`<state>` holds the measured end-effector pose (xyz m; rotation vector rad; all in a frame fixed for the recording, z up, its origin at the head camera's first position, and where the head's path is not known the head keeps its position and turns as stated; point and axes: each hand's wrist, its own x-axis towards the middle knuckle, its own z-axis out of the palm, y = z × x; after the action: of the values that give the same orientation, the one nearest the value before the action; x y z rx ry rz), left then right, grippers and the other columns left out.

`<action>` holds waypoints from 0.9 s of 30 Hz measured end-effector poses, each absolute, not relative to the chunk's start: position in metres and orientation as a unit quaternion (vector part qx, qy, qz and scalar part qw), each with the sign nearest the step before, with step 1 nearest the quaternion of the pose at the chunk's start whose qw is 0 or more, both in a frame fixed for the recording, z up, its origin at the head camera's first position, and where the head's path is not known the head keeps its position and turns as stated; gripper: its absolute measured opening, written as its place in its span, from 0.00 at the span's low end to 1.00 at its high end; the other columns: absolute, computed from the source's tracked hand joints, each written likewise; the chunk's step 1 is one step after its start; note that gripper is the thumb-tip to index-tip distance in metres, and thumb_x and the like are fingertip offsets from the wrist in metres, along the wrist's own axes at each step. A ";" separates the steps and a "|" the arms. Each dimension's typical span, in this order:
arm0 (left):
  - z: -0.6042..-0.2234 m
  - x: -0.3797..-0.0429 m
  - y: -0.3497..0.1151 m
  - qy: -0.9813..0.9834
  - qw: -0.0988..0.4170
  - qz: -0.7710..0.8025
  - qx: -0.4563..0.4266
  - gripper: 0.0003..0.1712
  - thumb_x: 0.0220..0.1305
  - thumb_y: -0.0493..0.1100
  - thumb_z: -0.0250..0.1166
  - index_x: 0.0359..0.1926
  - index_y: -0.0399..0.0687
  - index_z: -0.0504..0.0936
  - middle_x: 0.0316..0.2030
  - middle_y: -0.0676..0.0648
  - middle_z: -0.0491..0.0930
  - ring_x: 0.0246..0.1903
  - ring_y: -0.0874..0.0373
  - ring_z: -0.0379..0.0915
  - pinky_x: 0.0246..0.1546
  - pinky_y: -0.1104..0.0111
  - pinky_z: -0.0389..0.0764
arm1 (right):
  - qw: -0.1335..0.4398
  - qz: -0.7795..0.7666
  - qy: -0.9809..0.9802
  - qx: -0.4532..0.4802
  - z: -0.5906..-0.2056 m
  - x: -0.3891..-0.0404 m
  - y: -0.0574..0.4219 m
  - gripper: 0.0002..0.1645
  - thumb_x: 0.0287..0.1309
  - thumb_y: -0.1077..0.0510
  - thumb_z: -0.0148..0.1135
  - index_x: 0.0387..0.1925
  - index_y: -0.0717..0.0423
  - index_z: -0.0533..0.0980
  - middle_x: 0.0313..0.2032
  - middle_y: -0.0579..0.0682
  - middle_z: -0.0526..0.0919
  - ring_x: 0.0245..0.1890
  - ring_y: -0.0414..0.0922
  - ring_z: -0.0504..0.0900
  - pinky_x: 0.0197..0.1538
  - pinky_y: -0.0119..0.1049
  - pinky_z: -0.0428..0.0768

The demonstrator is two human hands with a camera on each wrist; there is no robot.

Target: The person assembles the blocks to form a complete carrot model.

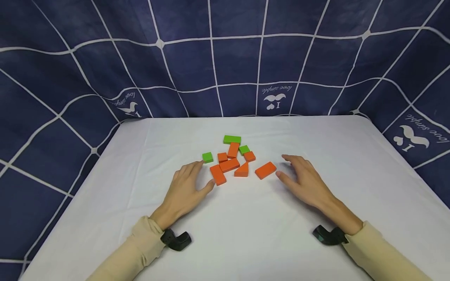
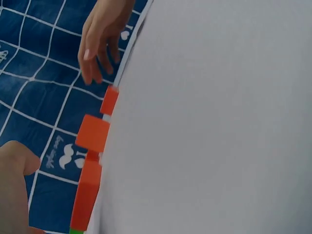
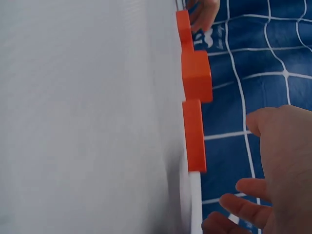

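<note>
My left hand (image 1: pixel 184 191) is at the left of a loose group of toy blocks, its fingers relaxed and holding nothing. Its thumb tip is right by an orange rectangular block (image 1: pixel 218 175), and its index fingertip is close to a green cube (image 1: pixel 208 157). On the other side, my right hand (image 1: pixel 306 181) has thumb and fingers spread apart, with nothing in them. Nearest to it lies another orange block (image 1: pixel 265 170). Between the hands are an orange triangular block (image 1: pixel 242 170), an orange oblong block (image 1: pixel 229 165) and an orange cube (image 1: pixel 222 157).
Farther back lie a long green block (image 1: pixel 232 139), an upper orange block (image 1: pixel 233 150), a small green block (image 1: pixel 244 149) and a second orange cube (image 1: pixel 249 156). A white cloth (image 1: pixel 246 234) covers the table. Behind it hangs a dark blue checked curtain (image 1: pixel 235 58).
</note>
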<state>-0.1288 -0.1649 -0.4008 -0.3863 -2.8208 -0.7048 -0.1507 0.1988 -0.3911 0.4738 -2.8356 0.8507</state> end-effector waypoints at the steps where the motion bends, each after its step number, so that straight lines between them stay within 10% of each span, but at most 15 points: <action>1: -0.402 -0.131 -0.162 -0.956 0.098 -0.243 -0.133 0.44 0.66 0.63 0.63 0.73 0.39 0.69 0.68 0.40 0.73 0.68 0.45 0.66 0.69 0.49 0.64 | 0.069 0.288 -0.942 0.160 -0.392 -0.154 0.195 0.38 0.70 0.39 0.60 0.72 0.55 0.68 0.65 0.58 0.75 0.60 0.56 0.73 0.63 0.58 0.72; 27: -0.423 -0.140 -0.153 -0.940 0.115 -0.268 -0.174 0.38 0.63 0.56 0.71 0.68 0.39 0.76 0.62 0.41 0.78 0.66 0.45 0.68 0.66 0.50 0.65 | 0.092 0.288 -0.939 0.161 -0.418 -0.178 0.165 0.40 0.53 0.41 0.76 0.59 0.62 0.75 0.52 0.59 0.82 0.51 0.56 0.72 0.53 0.48 0.74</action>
<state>-0.1403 -0.1532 -0.4226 -0.5107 -2.7567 -0.7864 -0.1778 0.1647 -0.4178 0.4790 -2.7896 0.8561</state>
